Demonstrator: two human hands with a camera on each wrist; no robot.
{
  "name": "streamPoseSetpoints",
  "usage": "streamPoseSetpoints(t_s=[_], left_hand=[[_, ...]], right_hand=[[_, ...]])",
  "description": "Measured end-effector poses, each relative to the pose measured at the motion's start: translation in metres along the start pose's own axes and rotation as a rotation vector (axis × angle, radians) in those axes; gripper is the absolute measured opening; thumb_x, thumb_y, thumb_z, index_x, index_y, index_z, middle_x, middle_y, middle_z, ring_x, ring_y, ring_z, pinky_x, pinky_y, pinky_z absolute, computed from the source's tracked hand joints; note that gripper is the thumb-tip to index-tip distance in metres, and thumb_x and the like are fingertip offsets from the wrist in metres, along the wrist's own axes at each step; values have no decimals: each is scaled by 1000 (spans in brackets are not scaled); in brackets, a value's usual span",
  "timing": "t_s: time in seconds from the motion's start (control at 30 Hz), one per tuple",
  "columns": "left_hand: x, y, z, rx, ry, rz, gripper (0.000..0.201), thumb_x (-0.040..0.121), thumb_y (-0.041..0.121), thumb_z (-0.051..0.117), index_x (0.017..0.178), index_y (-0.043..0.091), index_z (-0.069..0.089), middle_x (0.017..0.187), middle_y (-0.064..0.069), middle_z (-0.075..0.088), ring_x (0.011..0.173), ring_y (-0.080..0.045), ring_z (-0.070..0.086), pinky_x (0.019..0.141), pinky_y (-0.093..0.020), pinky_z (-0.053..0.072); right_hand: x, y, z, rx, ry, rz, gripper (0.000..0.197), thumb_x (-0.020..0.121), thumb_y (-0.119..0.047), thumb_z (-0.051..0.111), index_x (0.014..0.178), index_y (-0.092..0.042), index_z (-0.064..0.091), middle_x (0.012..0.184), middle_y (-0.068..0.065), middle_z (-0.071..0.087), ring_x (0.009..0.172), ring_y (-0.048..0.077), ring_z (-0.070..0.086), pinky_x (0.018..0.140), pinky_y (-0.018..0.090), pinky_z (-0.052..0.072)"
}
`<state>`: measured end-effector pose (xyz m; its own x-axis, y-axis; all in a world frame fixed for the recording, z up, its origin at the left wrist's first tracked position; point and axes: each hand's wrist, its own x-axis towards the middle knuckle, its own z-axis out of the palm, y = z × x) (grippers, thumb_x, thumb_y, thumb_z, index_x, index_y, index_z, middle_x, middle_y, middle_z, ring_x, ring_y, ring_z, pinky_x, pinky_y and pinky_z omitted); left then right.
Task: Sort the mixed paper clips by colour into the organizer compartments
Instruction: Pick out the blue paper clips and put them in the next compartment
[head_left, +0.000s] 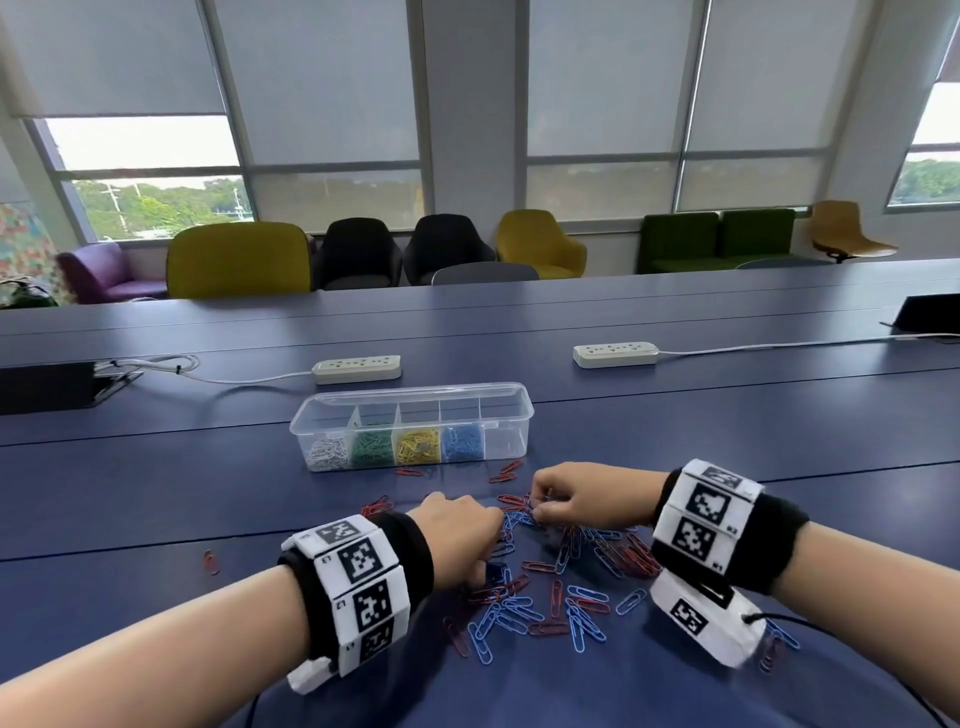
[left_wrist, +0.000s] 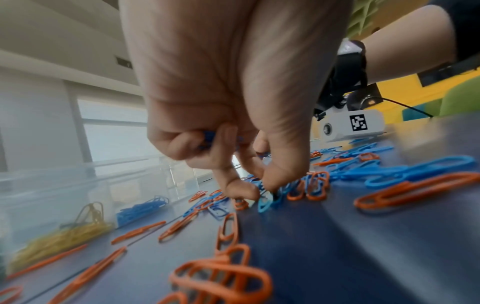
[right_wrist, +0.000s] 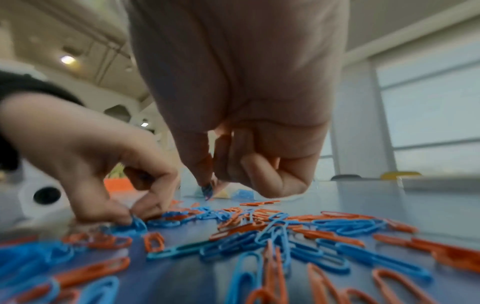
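A loose pile of red and blue paper clips (head_left: 561, 571) lies on the blue table in front of the clear organizer (head_left: 511, 415). Its compartments hold white, green, yellow (left_wrist: 59, 236) and blue clips (head_left: 462, 441); the rightmost is bare. My left hand (head_left: 500, 521) is down on the pile. Its curled fingers hold several blue clips (left_wrist: 207, 139), while thumb and forefinger pinch another blue clip (left_wrist: 265, 202) on the table. My right hand (head_left: 535, 506) hovers just right of it. Between thumb and forefinger it pinches a blue clip (right_wrist: 207, 188) slightly above the pile.
Two white power strips (head_left: 356, 368) (head_left: 615, 354) with cords lie behind the organizer. A lone red clip (head_left: 210, 561) sits off to the left, and a few red clips (head_left: 408, 473) lie at the organizer's front wall. Chairs line the table's far side.
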<state>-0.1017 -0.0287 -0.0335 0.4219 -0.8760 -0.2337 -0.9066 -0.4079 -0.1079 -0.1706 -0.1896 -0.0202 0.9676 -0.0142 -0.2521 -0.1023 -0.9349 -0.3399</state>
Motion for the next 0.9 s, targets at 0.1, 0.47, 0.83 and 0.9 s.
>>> streamPoseSetpoints(t_s=[0.1,0.47,0.83,0.9], left_hand=[[0,-3,-1,-100,2,-24,19,84,12,57,103,10,54,111,-9,61,104,-29,55,79,-31,38],[-9,-29,-16,-821,147,-130,24,84,2,58,69,15,43,66,-2,46,51,-7,39,48,-19,31],[-19,-36,-9,-2413,-19,-219,10,73,3,37,70,12,38,62,-2,40,44,-9,29,38,-18,28],[-16,-34,-6,-2530,-33,-198,9,70,5,33,69,14,35,60,-1,33,43,-11,29,37,-20,27]], right_hand=[[-6,6,-3,236,-34,36,21,97,-27,49,76,-26,47,69,-6,44,56,8,38,51,19,34],[-19,13,-2,413,32,56,20,95,-26,53,75,-25,58,59,-4,39,50,9,31,48,20,28],[-11,3,-1,1074,39,97,19,90,-11,32,72,-17,37,65,-2,34,51,9,21,45,19,20],[-8,2,-1,1212,-30,77,18,88,-12,29,73,-17,37,66,-1,36,50,9,23,44,18,21]])
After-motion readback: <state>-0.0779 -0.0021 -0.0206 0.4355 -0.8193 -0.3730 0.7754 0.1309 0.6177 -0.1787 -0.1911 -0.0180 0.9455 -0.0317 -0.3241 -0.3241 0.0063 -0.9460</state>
